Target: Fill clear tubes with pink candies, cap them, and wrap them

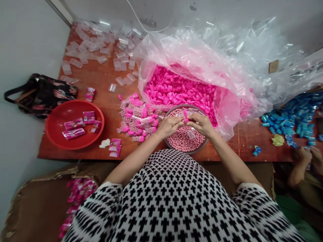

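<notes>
Both hands meet over a grey bowl (174,147) filled with small pink beads (185,139). My left hand (171,126) is closed, its fingertips pressed against a bright pink plastic cap (186,115). From the other side, my right hand (202,124) pinches the same cap; whether a clear container is joined to it I cannot make out. A small clear plastic container (191,134) lies on the beads. Left of the bowl is a heap of bead-filled clear containers (140,117) with pink caps. Behind the bowl, a plastic bag (161,47) lies open, full of loose pink caps (174,89).
A red basin (55,134) holding pink packets stands at the left, near a dark floral handbag (50,90). Empty clear containers (88,43) lie scattered behind. On the right are blue pieces (290,117) and another person's hands (308,156). Below left is a cardboard box (30,205).
</notes>
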